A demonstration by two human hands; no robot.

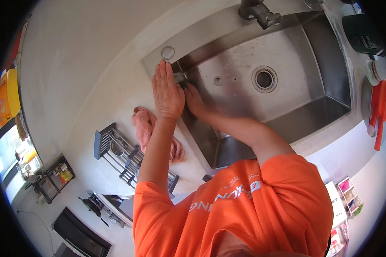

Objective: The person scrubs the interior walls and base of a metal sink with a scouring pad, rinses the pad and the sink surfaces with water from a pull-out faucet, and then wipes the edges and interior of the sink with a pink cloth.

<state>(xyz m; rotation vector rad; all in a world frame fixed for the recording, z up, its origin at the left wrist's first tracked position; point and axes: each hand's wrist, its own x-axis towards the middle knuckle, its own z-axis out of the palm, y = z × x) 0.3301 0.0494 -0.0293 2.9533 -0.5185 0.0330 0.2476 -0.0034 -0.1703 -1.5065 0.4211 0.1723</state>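
My left hand (169, 93) lies flat on the left rim of a stainless steel sink (270, 48), fingers stretched out towards a round metal cap (168, 52). Just inside the basin, my right hand (194, 100) reaches to the left wall, close beside my left thumb. A small grey-green patch (180, 77) shows between the hands; what it is stays unclear. Blur and the bent wrist hide whether the right fingers grip anything. The basin floor has a round drain (264, 79) and scattered water drops.
A dark faucet (260, 14) rises at the back rim. Left of the sink are a pink cloth (144, 123) and a metal dish rack (125, 154). A dark green container (362, 33) and a red-handled tool (380, 109) stand at the right. Farther left is a wok (91, 205).
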